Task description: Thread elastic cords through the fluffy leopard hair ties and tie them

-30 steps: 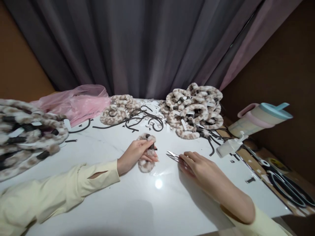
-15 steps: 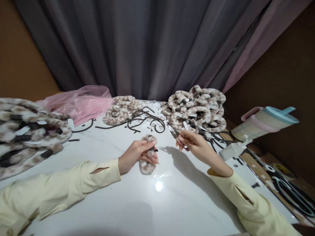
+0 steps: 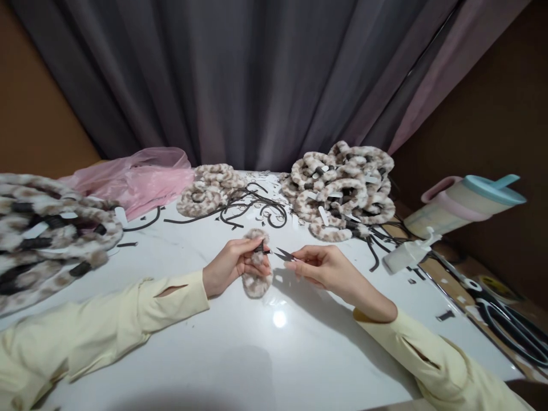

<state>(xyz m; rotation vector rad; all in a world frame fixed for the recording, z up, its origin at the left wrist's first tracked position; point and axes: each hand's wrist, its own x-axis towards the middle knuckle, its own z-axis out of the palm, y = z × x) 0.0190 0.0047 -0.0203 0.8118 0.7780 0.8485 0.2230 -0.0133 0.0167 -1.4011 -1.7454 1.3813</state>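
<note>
A person's left hand (image 3: 231,260) grips a spotted fuzzy ring (image 3: 257,283), thumb pressed over its dark binding (image 3: 259,248), while the right hand (image 3: 327,268) grasps small scissors (image 3: 286,253) with blades parted. Held above a glossy white tabletop (image 3: 205,342), the ring sits between the two hands: in the left hand's fingers, and just left of the blade tips, which point at the binding's loose end without visibly touching it.

Room for movement lies on the near side of the ring, where the white surface stretches toward the wearer. Beyond the ring, space narrows at dark cords (image 3: 192,220) and a small heap of similar loops (image 3: 201,197), with a grey curtain (image 3: 240,85) behind. A large pile of loops (image 3: 60,234) stands well to the ring's left; another pile (image 3: 342,185) rises beyond it to the right. Farther right of the ring, past a white bottle (image 3: 405,256) and a lidded tumbler (image 3: 454,205), the table's edge slants toward the wearer, with large scissors (image 3: 486,297) lying outside it.
</note>
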